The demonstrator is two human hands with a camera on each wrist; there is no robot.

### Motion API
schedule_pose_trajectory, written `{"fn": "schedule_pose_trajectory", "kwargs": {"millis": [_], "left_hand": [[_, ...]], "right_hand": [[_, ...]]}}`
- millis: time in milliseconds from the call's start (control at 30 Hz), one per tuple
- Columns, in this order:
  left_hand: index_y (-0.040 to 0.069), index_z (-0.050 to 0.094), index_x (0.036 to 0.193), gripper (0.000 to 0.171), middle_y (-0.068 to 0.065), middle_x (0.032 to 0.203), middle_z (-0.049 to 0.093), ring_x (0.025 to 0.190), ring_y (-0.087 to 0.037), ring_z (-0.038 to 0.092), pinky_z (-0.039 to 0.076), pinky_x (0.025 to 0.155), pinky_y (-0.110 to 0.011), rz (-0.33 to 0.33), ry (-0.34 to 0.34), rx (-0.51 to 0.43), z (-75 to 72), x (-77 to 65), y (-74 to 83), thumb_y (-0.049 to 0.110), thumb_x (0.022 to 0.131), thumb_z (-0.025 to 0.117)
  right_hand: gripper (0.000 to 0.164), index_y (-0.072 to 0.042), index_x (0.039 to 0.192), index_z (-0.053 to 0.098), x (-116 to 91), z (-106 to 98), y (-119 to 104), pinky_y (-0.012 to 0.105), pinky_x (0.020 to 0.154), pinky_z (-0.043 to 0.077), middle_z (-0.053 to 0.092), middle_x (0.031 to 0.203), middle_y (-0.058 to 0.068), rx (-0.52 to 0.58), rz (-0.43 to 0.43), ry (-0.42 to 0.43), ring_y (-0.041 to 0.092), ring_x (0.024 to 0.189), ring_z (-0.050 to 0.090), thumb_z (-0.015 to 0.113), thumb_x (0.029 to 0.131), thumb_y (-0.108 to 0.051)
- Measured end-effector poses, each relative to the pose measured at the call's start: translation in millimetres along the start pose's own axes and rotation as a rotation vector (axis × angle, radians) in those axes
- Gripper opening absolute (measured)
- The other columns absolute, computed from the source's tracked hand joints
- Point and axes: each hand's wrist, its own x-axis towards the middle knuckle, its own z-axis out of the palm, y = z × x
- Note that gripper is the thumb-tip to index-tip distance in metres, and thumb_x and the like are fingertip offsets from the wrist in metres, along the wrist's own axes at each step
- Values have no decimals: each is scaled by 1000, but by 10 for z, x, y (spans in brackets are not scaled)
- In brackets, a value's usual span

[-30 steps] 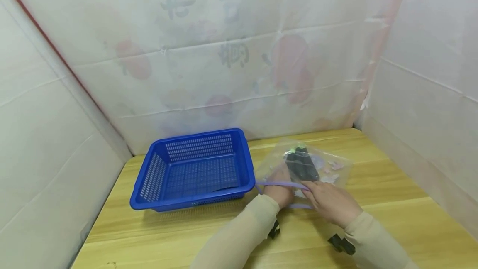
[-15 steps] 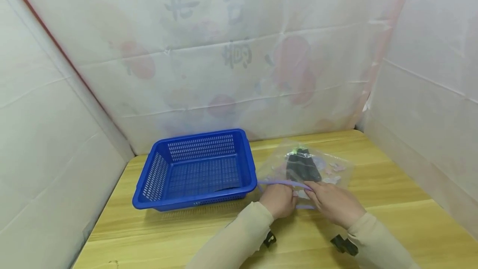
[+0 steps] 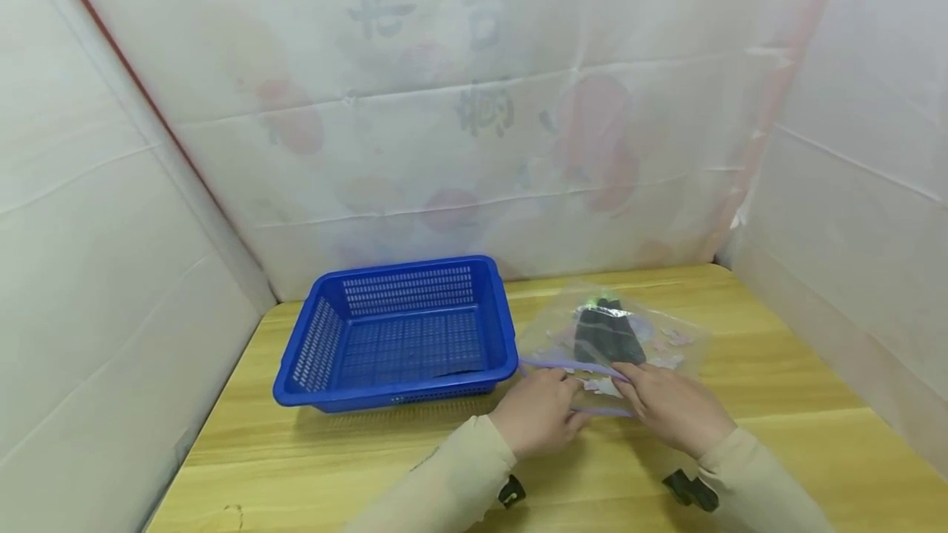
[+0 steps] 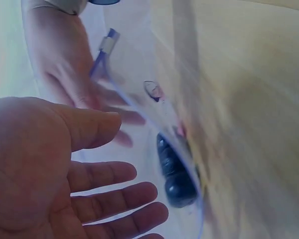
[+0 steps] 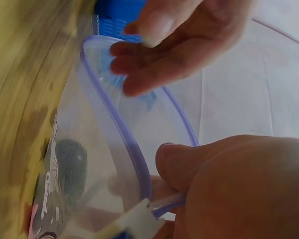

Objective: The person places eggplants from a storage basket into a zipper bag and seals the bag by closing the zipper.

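Observation:
A clear slider bag (image 3: 551, 323) with a purple edge and a printed pattern lies on the table. Inside are dark, elongated, rounded things (image 3: 609, 334) with green at their far ends. My right hand (image 3: 670, 405) pinches the bag by its purple edge strip (image 5: 114, 119), near the white slider (image 5: 142, 219), and the mouth gapes. My left hand (image 3: 536, 414) is at the mouth, its fingers overlapping the edge in the head view. In the left wrist view that left hand (image 4: 45, 169) holds nothing, with fingers and thumb spread apart.
A blue plastic basket (image 3: 407, 396) with slotted walls stands to the left, its corner close to the bag. Printed white sheeting (image 3: 459, 163) hangs behind the wooden table (image 3: 355, 467), and plain white sheeting (image 3: 859, 253) encloses the sides.
My left hand has drawn back out of the bag, towards me and to the left. The right hand keeps its pinch on the edge. The head view has shifted slightly.

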Motion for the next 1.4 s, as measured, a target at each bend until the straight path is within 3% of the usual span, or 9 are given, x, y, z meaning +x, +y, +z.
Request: {"fn": "schedule_pose_trajectory", "kwargs": {"millis": [100, 300, 467, 767, 933, 1200, 1400], "left_hand": [[13, 62, 113, 38, 5, 98, 61, 86, -7, 56, 47, 73, -23, 5, 12, -25, -111, -65, -35, 41, 88, 57], [9, 62, 115, 38, 1, 104, 62, 90, -9, 57, 46, 80, -22, 40, 81, -45, -357, -182, -115, 36, 88, 58], [10, 64, 112, 34, 2, 99, 61, 85, -8, 55, 46, 75, -20, 58, 128, -48, -526, -231, -215, 33, 88, 60], [7, 63, 112, 34, -1, 101, 61, 90, -13, 56, 47, 79, -25, 29, 135, -32, -814, -296, -537, 32, 90, 56], [7, 63, 113, 34, -2, 103, 61, 93, -14, 57, 47, 79, -28, -35, 83, -90, -942, -302, -785, 32, 90, 57], [11, 61, 118, 37, 1, 98, 61, 86, -11, 56, 47, 73, -29, -204, -73, -210, -1045, -306, -1257, 35, 90, 57], [12, 59, 120, 39, 2, 79, 59, 64, -8, 50, 43, 63, -28, -291, -196, -250, -1030, -377, -1580, 37, 89, 57]], "right_hand": [[38, -4, 118, 59, -4, -1, 16, 51, 77, 45, 64, 103, 12, -1, 4, 1, 33, 92, 60, 46, 96, -31], [38, -4, 118, 60, -3, -4, 35, 51, 77, 45, 64, 102, 13, -3, -3, 8, 33, 91, 60, 45, 96, -31], [37, -4, 118, 60, 5, -21, 47, 52, 79, 45, 64, 103, 14, -8, -7, 11, 35, 93, 60, 46, 96, -30], [38, -4, 118, 59, 14, 10, 65, 53, 81, 43, 63, 105, 15, -10, -6, 6, 36, 94, 60, 45, 96, -31], [37, -3, 118, 59, 22, -2, 59, 53, 80, 44, 63, 105, 16, -5, -1, 2, 37, 94, 59, 46, 96, -30], [38, -3, 119, 58, 31, -1, 55, 53, 81, 43, 63, 106, 16, -11, 5, -5, 37, 94, 59, 45, 97, -30], [38, -2, 119, 58, 22, -6, 43, 52, 80, 45, 63, 104, 16, 0, -5, -14, 36, 93, 60, 44, 97, -30]]}}
